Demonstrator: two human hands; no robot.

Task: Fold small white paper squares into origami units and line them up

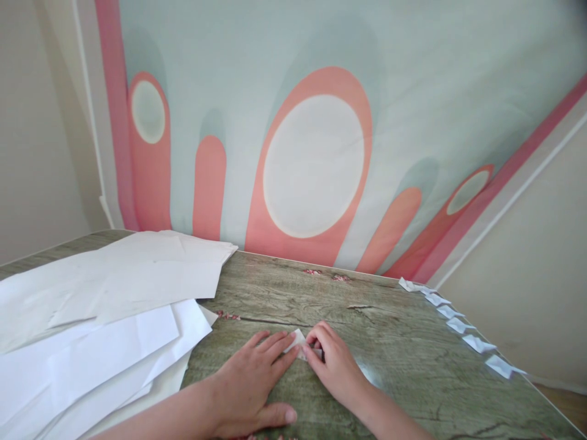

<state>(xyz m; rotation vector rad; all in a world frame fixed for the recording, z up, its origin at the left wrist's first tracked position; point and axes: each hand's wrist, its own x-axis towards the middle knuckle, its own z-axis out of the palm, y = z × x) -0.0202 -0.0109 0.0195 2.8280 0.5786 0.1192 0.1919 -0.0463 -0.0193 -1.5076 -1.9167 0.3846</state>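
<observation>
A small piece of folded white paper (297,340) lies on the wood-patterned table near its middle. My left hand (254,373) is spread flat on the tabletop, its fingertips touching the paper's left side and lower edge. On the other side, my right hand (334,360) has its fingers curled and its thumb against the paper, pinching the right part. That pinched part is mostly hidden by the fingers.
Large white paper sheets (114,275) are piled at the left, with more loose sheets (114,354) in front of them. Several small folded white papers (458,325) line the table's right edge. A printed backdrop (316,165) stands behind the table (284,287).
</observation>
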